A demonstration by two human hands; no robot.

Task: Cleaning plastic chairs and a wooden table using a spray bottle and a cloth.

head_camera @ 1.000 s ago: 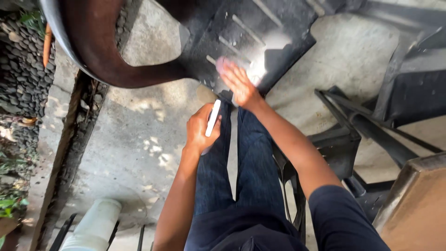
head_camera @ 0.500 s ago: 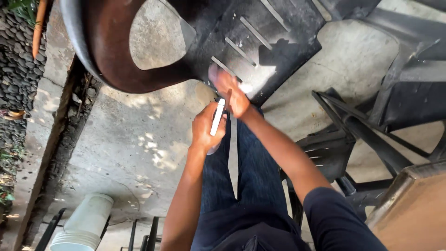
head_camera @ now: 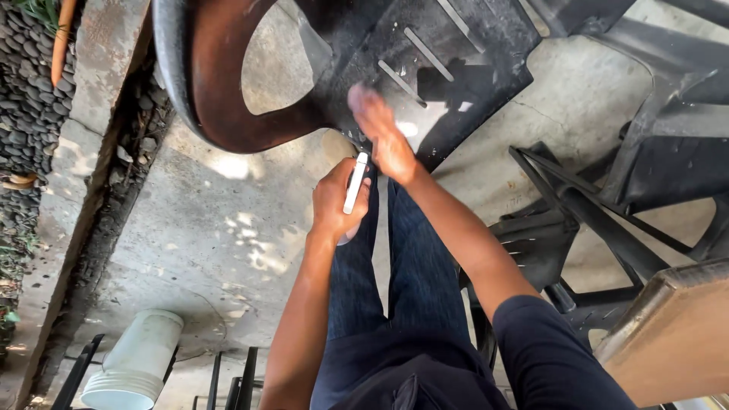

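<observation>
Partly, right hand (head_camera: 380, 129) blurred, chair (head_camera: 425, 68) cropped.

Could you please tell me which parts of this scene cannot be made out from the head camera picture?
- Right hand: motion-blurred on the dark plastic chair, so its fingers and grip are unclear.
- White slim object in the left hand: seen edge-on, its kind is unclear.
- Chair's far side: cut off by the top edge.
- White bucket: its inside is hidden.

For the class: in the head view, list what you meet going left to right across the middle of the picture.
Pebble bed → concrete kerb → left hand holding a white phone → right hand on the dark plastic chair → stacked dark chairs.
</observation>
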